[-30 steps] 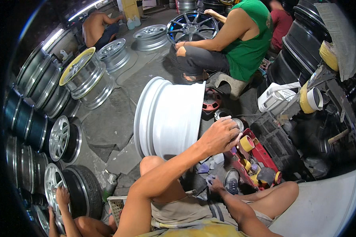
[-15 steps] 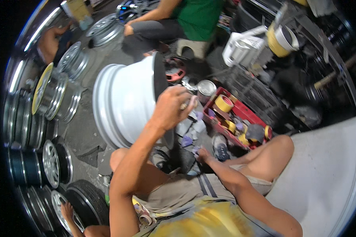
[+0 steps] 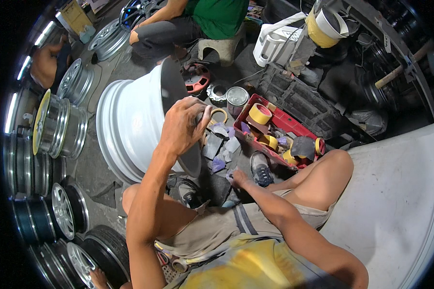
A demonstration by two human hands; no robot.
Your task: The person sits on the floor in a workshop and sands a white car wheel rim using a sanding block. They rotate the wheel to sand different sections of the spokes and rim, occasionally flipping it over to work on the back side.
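Right, so the white wheel rim (image 3: 130, 120) sits just beyond the person's left knee (image 3: 129, 195). Up at the rim's right edge is the left hand (image 3: 183, 126), fingers bent and loosely curled (whether they grip anything, I can't tell). Lower and to the right of the rim, the right hand (image 3: 241, 179) pinches a lilac scrap (image 3: 230, 177), fingers closed on it. Farther right of the rim lies a red crate (image 3: 294, 126); beyond the rim, a co-worker in green (image 3: 222, 17) sits on a stool (image 3: 225, 47).
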